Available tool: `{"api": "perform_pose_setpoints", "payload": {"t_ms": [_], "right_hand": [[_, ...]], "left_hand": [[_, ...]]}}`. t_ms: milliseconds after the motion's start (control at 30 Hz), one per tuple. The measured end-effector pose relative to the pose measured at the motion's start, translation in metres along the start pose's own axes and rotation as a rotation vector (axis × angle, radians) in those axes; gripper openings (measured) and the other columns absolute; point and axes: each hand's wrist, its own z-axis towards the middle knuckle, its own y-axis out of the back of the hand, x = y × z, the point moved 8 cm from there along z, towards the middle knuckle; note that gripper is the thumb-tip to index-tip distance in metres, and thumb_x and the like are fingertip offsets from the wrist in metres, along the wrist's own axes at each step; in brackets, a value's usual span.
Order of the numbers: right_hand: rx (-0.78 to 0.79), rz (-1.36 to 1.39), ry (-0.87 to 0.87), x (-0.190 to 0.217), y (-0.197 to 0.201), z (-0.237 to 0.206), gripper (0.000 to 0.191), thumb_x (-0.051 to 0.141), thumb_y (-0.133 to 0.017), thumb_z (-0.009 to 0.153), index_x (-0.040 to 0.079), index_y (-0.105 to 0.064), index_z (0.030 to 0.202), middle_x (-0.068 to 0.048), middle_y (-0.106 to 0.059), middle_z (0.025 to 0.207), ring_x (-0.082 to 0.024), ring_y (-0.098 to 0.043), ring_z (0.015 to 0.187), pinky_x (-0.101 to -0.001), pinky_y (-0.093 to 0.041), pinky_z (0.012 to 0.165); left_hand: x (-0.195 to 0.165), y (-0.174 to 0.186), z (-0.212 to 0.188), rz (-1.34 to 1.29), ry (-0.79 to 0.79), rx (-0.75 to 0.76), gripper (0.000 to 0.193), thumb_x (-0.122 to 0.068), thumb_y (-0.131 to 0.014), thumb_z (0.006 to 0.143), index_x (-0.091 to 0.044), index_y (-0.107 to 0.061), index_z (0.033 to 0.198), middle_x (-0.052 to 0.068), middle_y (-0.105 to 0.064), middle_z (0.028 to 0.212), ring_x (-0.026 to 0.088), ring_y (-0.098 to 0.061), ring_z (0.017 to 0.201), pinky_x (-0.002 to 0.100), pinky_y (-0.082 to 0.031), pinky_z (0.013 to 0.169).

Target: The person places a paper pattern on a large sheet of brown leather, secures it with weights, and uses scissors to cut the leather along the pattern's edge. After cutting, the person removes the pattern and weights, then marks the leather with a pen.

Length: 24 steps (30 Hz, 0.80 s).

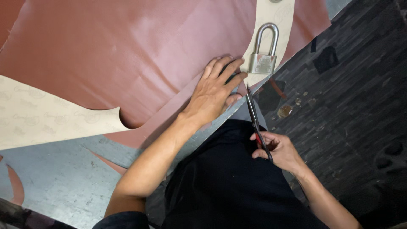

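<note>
Two hands working at the table's edge, my left hand [216, 91] spread flat on red cloth [127, 46], my right hand [277, 150] closed around scissors [254, 118], padlock [263, 51] on paper pattern [280, 17] beside.

a steel padlock [263, 51] (shackle pointing away from the wearer) rests on a beige paper pattern [271, 17] near the grey table [55, 178] edge's far end, while the dark wood-plank floor [352, 85] beyond carries small scraps [284, 111].

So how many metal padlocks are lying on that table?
1. The silver metal padlock lies on the beige paper pattern, just beyond the left hand pressing the reddish-brown leather sheet. Others may lie out of view.
</note>
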Motion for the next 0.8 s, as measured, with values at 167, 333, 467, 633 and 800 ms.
{"api": "perform_pose_setpoints", "payload": {"t_ms": [167,333,467,633,800], "right_hand": [[-0.02,-0.049,-0.051,0.0,0.001,-0.001,0.042,0.007,-0.09,0.068,0.006,-0.077,0.108,0.003,-0.06,0.065,-0.007,-0.056,0.054,-0.0232,-0.045,0.049],[-0.026,-0.012,-0.062,-0.001,-0.003,-0.001,0.038,0.008,-0.088,0.071,0.004,-0.076,0.107,0.003,-0.063,0.065,-0.006,-0.057,0.053,-0.0228,-0.046,0.048],[-0.045,0.0,-0.061,-0.001,-0.004,-0.004,0.037,0.008,-0.087,0.072,0.004,-0.076,0.107,0.003,-0.065,0.067,-0.006,-0.059,0.054,-0.0222,-0.048,0.048],[-0.06,-0.029,-0.085,0.006,-0.004,0.0,0.039,0.011,-0.089,0.07,0.004,-0.077,0.107,0.001,-0.064,0.063,-0.008,-0.059,0.051,-0.0228,-0.048,0.048],[-0.06,0.018,-0.035,0.017,-0.006,0.009,0.042,0.016,-0.09,0.07,0.005,-0.075,0.108,0.004,-0.063,0.067,-0.006,-0.06,0.056,-0.0207,-0.05,0.052]], "left_hand": [[0.002,-0.001,-0.001,-0.008,0.001,0.005,0.058,-0.023,-0.082,0.081,-0.006,-0.064,0.133,0.012,-0.048,0.151,0.035,-0.038,0.143,0.05,-0.031,0.124],[0.002,0.0,-0.002,-0.012,-0.008,-0.004,0.059,-0.022,-0.082,0.08,-0.006,-0.063,0.134,0.012,-0.048,0.152,0.035,-0.038,0.144,0.05,-0.031,0.124],[0.003,0.0,-0.003,-0.033,-0.005,0.001,0.06,-0.023,-0.082,0.079,-0.007,-0.064,0.134,0.011,-0.048,0.151,0.035,-0.038,0.144,0.049,-0.031,0.123],[0.004,0.002,-0.003,-0.039,-0.016,-0.005,0.064,-0.023,-0.082,0.08,-0.005,-0.059,0.137,0.011,-0.048,0.151,0.035,-0.039,0.143,0.05,-0.031,0.123],[0.006,0.002,-0.003,-0.054,-0.006,-0.015,0.074,-0.024,-0.082,0.08,-0.005,-0.052,0.144,0.011,-0.048,0.151,0.034,-0.039,0.143,0.049,-0.031,0.124]]}}
